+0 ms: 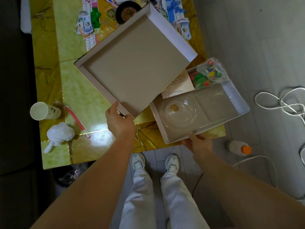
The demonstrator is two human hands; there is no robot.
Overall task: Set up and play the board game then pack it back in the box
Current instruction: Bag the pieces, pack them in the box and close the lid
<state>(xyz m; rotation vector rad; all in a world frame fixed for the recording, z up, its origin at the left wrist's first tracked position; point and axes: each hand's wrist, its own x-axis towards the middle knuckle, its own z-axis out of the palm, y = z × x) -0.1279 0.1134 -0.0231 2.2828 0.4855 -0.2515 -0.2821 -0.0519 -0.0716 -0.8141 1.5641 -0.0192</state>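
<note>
Forearms reach out over pale trousers (140, 195). Left hand (119, 119) is curled round the near corner of the box lid (135, 63) and holds it tilted, hollow side up and empty, above the surface (74, 83). Probably it is held off to the side so that the other half stays open.

Right hand (198, 144) grips the near edge of the box base (237, 103), thumb on the rim, fingers beneath. The base overhangs the surface's right corner, so the grip seems to be steadying it.

Inside the base are a clear moulded insert (206, 103) with a gold disc (174, 107) under its dome, a leaflet (178, 85) and a bag of coloured pieces (212, 71) at the far end.

Game board (107, 19) lies unfolded at the far end, with paper money (85, 25) and green (95, 16) and blue pieces (175, 6) scattered on it. Judgement: the game is laid out and packing is barely begun.

Paper cup (42, 111), red straw (76, 119) and white wad (59, 133) sit at near left.
</note>
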